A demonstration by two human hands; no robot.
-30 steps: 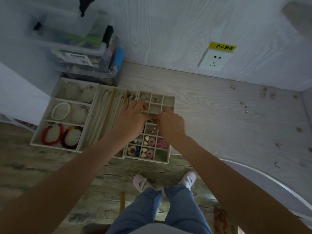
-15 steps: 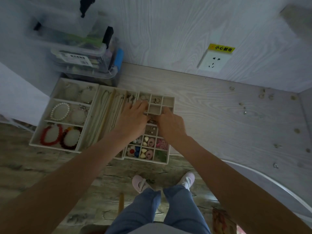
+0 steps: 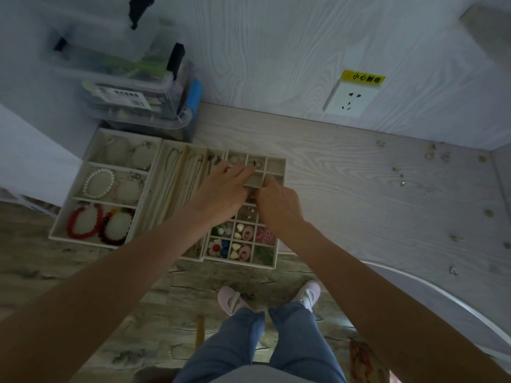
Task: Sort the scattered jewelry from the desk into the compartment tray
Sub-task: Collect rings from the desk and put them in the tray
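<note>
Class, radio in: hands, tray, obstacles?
Both hands, left hand and right hand, over the compartment tray, grips unclear. Loose jewelry on desk. Nothing blocking.

Both bare forearms reach forward and converge, wrists close together. The left hand lies palm down, fingers stretched forward and slightly spread. The right hand is just beside it, knuckles up, fingers curled under toward the left fingertips; whether its grip holds anything cannot be told.
</note>
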